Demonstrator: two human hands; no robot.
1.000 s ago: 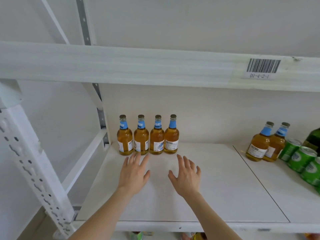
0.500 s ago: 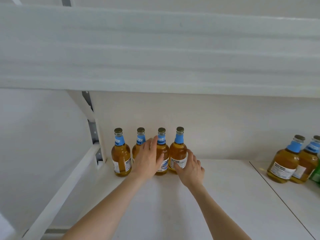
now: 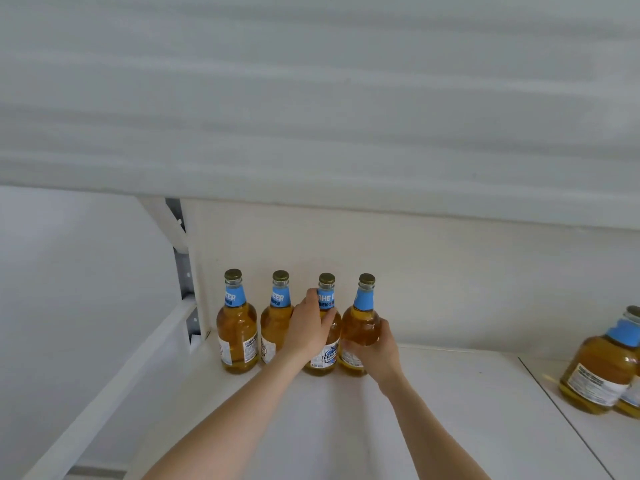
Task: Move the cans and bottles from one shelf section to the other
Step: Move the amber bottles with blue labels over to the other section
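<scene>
Several amber beer bottles with blue neck labels stand in a row at the back of the left shelf section (image 3: 346,427). My left hand (image 3: 308,329) grips the third bottle (image 3: 326,296) around its shoulder. My right hand (image 3: 372,351) wraps around the body of the fourth bottle (image 3: 363,310), which tilts slightly. The first bottle (image 3: 236,327) and second bottle (image 3: 275,323) stand untouched to the left.
Two more amber bottles (image 3: 602,372) stand at the right edge on the neighbouring shelf section (image 3: 588,441), past a seam in the boards. The upper shelf beam (image 3: 311,116) hangs low overhead. A white upright and rail (image 3: 138,368) bound the left side.
Both hands went from hovering open over the shelf to the bottle row and closed round the third and fourth bottles. The view moved closer and lower, hiding the green cans.
</scene>
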